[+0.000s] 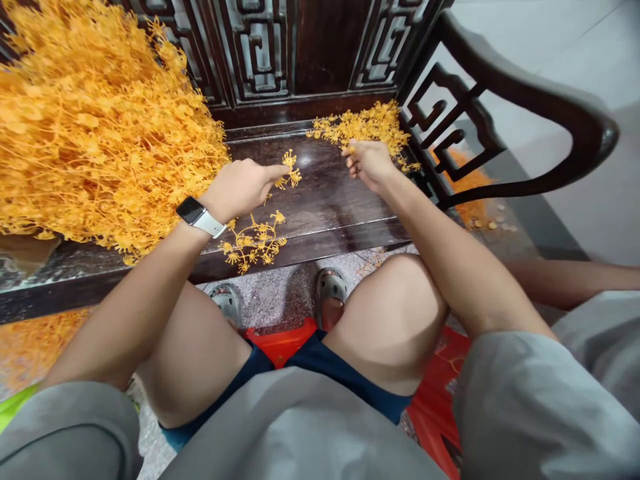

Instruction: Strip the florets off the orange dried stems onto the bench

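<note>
Above the carved wooden seat [325,193], the hands are apart: the left hand [237,190] pinches a small orange sprig [289,170], the right hand [369,165] closes beside a sprig heap [363,127].

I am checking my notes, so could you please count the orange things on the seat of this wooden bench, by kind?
Heaps of orange sprigs: 2 (big heap, smaller heap)
Separate sprigs: 2 (sprig by the left hand, lower sprig)
Total: 4
</note>
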`<state>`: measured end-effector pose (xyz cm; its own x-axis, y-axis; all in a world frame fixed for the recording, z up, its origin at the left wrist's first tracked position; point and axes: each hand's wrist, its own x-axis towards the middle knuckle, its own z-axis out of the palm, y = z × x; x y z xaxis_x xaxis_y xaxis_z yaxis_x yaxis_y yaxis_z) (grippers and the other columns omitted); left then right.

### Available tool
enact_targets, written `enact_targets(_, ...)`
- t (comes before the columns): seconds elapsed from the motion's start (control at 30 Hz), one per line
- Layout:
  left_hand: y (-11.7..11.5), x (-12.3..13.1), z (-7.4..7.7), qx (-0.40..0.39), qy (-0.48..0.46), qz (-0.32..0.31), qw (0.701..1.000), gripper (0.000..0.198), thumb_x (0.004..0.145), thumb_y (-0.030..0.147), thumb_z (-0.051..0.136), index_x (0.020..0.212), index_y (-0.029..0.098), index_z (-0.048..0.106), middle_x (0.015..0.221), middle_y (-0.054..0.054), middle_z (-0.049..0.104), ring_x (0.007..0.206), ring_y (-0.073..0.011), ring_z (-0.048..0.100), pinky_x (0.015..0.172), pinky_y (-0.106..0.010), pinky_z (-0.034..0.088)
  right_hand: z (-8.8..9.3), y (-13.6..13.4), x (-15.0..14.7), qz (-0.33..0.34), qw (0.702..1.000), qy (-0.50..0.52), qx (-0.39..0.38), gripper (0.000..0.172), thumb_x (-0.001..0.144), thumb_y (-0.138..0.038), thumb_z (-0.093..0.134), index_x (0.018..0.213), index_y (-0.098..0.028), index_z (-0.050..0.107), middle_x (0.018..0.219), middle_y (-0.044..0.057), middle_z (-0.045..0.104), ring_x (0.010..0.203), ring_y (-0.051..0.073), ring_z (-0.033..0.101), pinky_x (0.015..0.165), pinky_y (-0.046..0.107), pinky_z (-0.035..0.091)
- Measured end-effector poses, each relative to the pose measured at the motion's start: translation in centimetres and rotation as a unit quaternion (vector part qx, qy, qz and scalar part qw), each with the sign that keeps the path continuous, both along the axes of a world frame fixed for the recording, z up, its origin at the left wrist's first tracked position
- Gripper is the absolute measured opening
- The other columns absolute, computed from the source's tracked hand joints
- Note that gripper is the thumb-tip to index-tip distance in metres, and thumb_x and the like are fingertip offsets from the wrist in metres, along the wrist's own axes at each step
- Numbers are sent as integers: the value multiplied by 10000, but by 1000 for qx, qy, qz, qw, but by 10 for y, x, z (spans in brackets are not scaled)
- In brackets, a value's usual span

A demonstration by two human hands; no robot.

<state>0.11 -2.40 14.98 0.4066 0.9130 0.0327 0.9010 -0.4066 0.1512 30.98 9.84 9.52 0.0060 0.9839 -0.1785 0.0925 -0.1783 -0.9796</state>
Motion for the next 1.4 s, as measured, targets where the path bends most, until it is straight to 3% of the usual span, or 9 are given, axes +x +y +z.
enact_targets(0.17,-4,4,2,16,58,2,998,536,1134,299,436,1625,337,645,1145,-149,844,1055,-330,798,951,-457,568,-3,-15,-17,340,937,-74,-15,282,838,-326,995,882,-144,784,642,13,723,518,95,608,457,183,461)
enact_targets(0.23,-3,4,3,25,90,-4,996,547,1126,292,438,1636,333,632,1143,-156,845,1040,-340,808,904,-440,580,4,-19,-21,400,912,-71,-61,275,806,-285,1011,902,-136,801,670,24,751,520,108,631,459,195,483)
enact_targets(0.33,0,5,2,29,118,-19,992,563,1124,276,409,1642,322,624,1113,-168,847,999,-360,821,840,-432,594,15,-18,-23,172,981,59,-74,293,1039,-407,785,903,-150,748,663,12,720,503,91,577,467,188,474)
enact_targets(0.47,4,10,-1,32,110,-30,993,559,1138,278,374,1636,323,622,1108,-156,850,999,-357,831,826,-425,609,23,-13,-20,-109,961,224,-123,595,1204,-543,253,974,-177,662,793,76,773,549,122,580,494,209,498)
enact_targets(0.67,11,16,-12,36,74,-30,996,535,1123,224,406,1578,313,672,1266,-122,823,1110,-319,816,900,-400,617,22,-24,-29,37,985,117,-119,277,1156,-328,528,1044,-150,709,812,46,763,561,92,583,517,193,456)
enact_targets(0.87,14,19,-18,39,51,-52,997,538,1069,133,445,1488,293,743,1232,-109,819,1163,-292,791,973,-391,605,21,-41,-54,299,943,-82,117,340,941,-502,860,1007,-175,790,724,-12,710,571,98,561,525,214,417)
enact_targets(1.07,8,27,-8,42,6,-46,998,473,1156,284,429,1554,290,685,1247,-111,839,1082,-289,807,904,-396,600,15,-26,-61,191,956,-94,202,378,962,-427,813,718,-180,663,596,-22,609,531,97,498,525,223,371)
enact_targets(1.27,-10,40,2,58,47,-52,996,354,1051,123,476,1197,218,784,1113,-121,838,1053,-314,801,808,-384,561,16,-1,-45,-149,987,22,48,372,1069,-227,647,723,-223,511,561,-77,475,455,70,403,455,192,335)
enact_targets(1.4,-10,30,3,51,41,-27,997,358,1111,189,429,1277,210,746,1169,-135,833,1034,-313,808,806,-386,559,8,-11,-32,159,985,-3,-60,293,862,-226,931,798,-180,650,677,-4,686,571,101,601,512,194,467)
